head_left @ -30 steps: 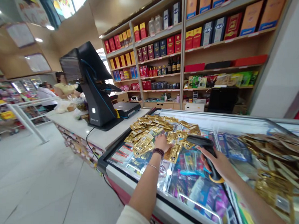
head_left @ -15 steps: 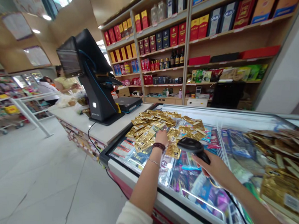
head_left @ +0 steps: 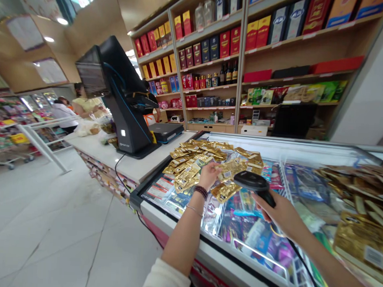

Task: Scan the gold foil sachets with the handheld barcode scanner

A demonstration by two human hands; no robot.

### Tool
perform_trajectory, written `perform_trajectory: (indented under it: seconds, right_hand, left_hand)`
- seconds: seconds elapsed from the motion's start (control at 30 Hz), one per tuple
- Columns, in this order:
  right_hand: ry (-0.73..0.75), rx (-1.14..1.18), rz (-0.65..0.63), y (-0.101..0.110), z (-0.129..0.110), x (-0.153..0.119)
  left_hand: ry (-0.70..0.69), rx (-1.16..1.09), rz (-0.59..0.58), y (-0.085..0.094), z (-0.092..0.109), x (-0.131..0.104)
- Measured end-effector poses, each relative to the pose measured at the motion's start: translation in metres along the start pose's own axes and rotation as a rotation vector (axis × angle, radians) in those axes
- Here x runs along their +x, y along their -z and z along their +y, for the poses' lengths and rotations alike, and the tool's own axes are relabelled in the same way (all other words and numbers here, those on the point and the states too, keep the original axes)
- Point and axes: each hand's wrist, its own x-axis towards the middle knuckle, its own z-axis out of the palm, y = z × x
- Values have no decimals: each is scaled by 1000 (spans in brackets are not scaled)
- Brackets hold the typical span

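Scanner [head_left: 254, 183] points left, long axis roughly crosswise; right hand [head_left: 281, 212] wrapped round handle, left hand [head_left: 209, 175] pinching gold packet [head_left: 232, 168].

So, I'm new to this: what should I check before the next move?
1. Right grip secure on the scanner: ok, fingers wrap its handle.
2. Left grip has a gold packet: ok, seemingly pinched at one edge.
3. Scanner aimed at a barcode: cannot tell, its working face is hidden.
4. Cord away from that packet: ok, it hangs beside the right forearm.
5. Pile neatly stacked: not ok, packets overlap at many angles.
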Motion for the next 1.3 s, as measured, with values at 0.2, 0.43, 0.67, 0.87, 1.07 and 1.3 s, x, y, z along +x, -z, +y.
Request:
perform_trajectory:
  seconds: [0.2, 0.43, 0.67, 0.87, 1.07, 1.3]
  right_hand:
    - [-18, -31, -42, 6, -15, -3]
    - [4, -39, -29, 4, -21, -4]
    - [-23, -73, -45, 5, -24, -5]
    - [-5, -11, -18, 4, -19, -8]
    - [9, 236, 104, 23, -1, -7]
    - [-41, 390, 391, 91, 26, -20]
  left_hand:
    - [-41, -48, 37, 1, 7, -1]
    - [-57, -46, 60, 1, 6, 2]
    - [-58, -43, 56, 1, 7, 0]
    - [-50, -22, 69, 1, 10, -4]
    - [29, -121, 53, -10, 13, -13]
    - [14, -139, -81, -55, 5, -25]
